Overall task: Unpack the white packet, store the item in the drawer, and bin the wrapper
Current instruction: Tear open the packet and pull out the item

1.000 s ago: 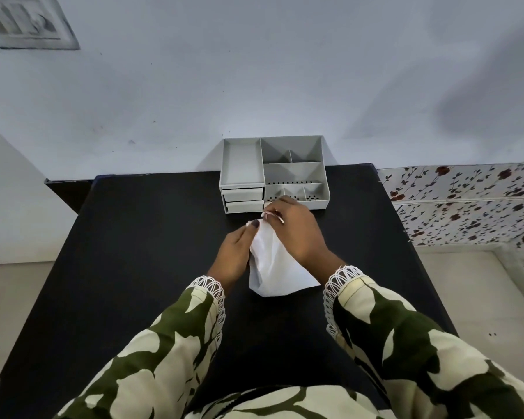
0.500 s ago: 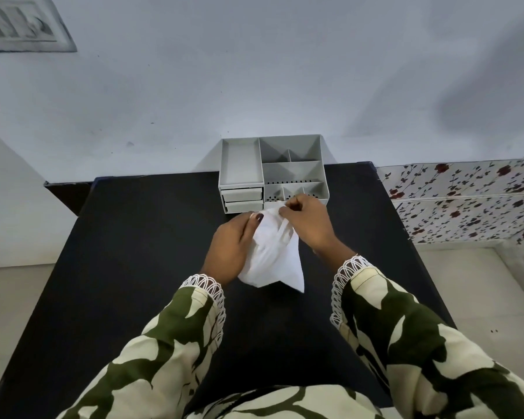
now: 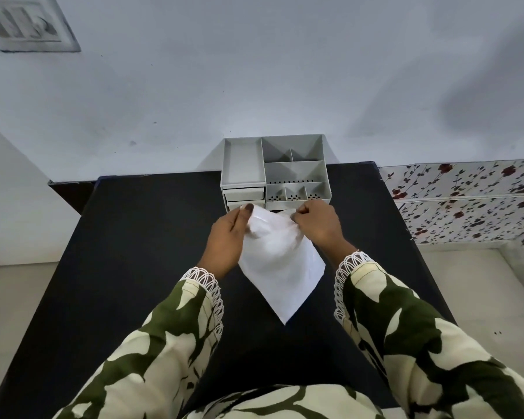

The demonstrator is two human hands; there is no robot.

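A white packet hangs above the black table, one corner pointing down toward me. My left hand pinches its top left edge and my right hand pinches its top right edge, stretching the top between them. What is inside the packet is hidden. Just behind my hands stands a grey desk organiser with open compartments on top and two small shut drawers at its front left, the lower one partly covered by my left thumb.
The organiser sits against a pale wall at the table's far edge. A floral-patterned surface lies to the right of the table, and light floor shows on both sides. No bin is in view.
My hands have moved apart, pulling the packet's top wider. The packet has turned so that a corner hangs down, and it sits higher and closer to the organiser.
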